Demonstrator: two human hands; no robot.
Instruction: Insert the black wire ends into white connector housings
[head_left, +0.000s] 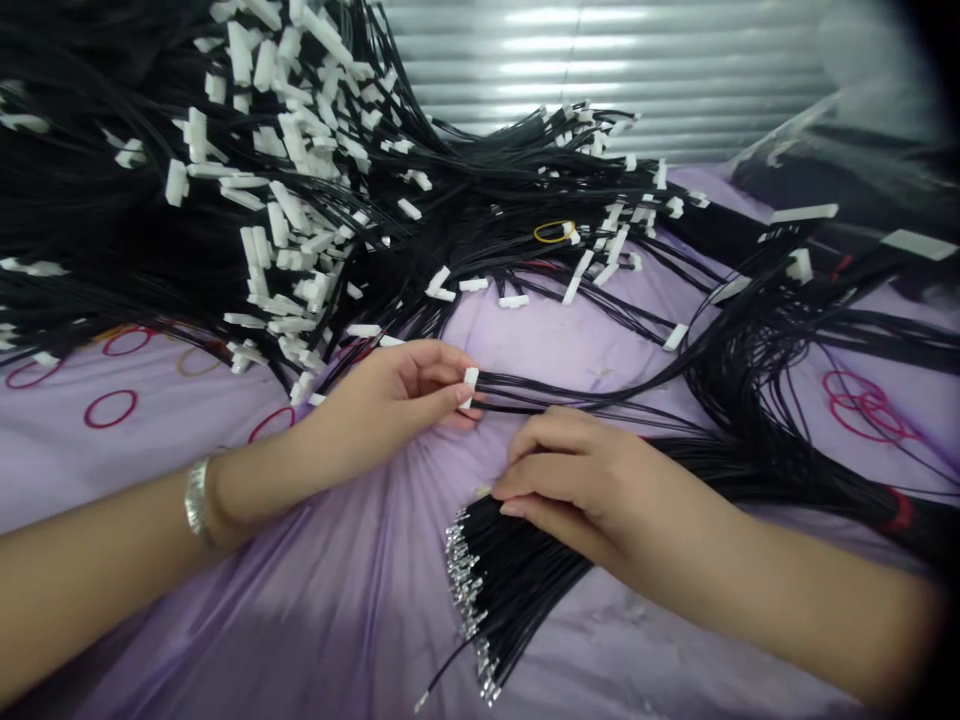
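Note:
Between the thumb and fingers of my left hand (420, 390) is a small white connector housing (470, 386). Several black wires (555, 388) run out of its right side. My right hand (592, 490) is closed in a pinch over a fanned bundle of black wires (525, 570), at its upper edge. A small pale tip (484, 491) pokes out by those fingertips, seemingly a wire's end. Bare metal terminals (465, 580) line the bundle's left end. One loose wire (450, 665) sticks out below it.
A large heap of black wires with white connectors (292, 215) fills the back left. More wired connectors (615, 245) lie at the back centre. Red rubber bands (862, 405) rest on the purple cloth (300, 620). A ridged metallic surface (615, 70) stands behind.

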